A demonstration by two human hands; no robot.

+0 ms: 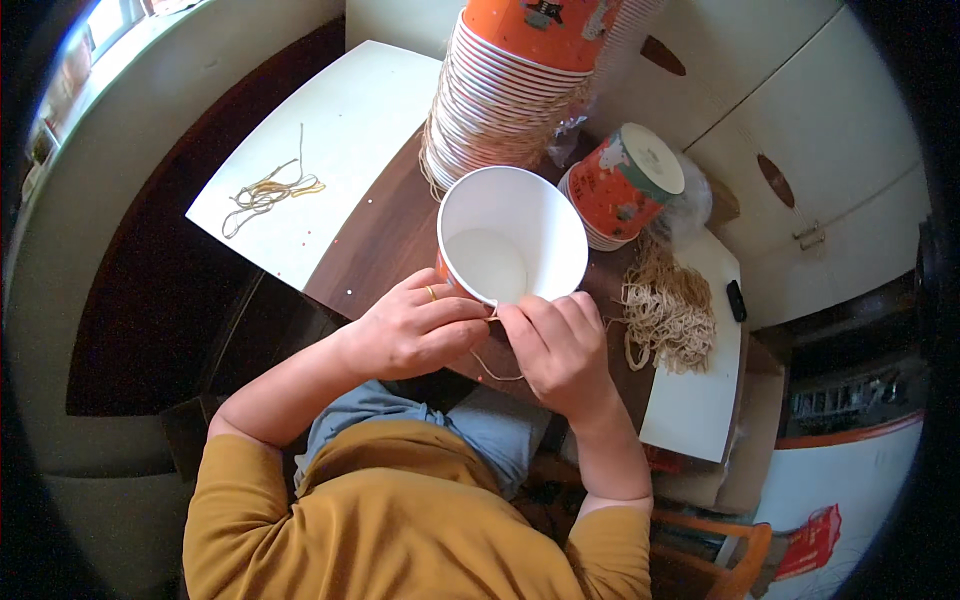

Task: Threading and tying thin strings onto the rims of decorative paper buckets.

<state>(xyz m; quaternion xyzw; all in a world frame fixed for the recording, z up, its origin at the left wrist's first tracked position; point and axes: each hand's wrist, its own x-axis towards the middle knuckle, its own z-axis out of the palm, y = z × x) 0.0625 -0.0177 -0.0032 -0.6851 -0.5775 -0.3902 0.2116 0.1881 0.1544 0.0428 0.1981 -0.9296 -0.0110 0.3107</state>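
A paper bucket [548, 222], white inside with an orange outer wall, stands tilted at the table's near edge, its mouth facing me. At its near rim my left hand [415, 325], with a ring on one finger, pinches a thin beige string [492, 376]. Close beside it, my right hand [556, 345] is closed with thumb and fingers on the same string at the rim. A loose length of the string hangs in a curve below both hands. The exact spot where the string meets the bucket is hidden by my fingers.
A tall stack of orange buckets [505, 95] with strings hanging from it rises behind. To the right are a shorter upturned stack [625, 185] and a heap of beige strings [670, 315]. A few strings [270, 193] lie on the white board [375, 90] at left.
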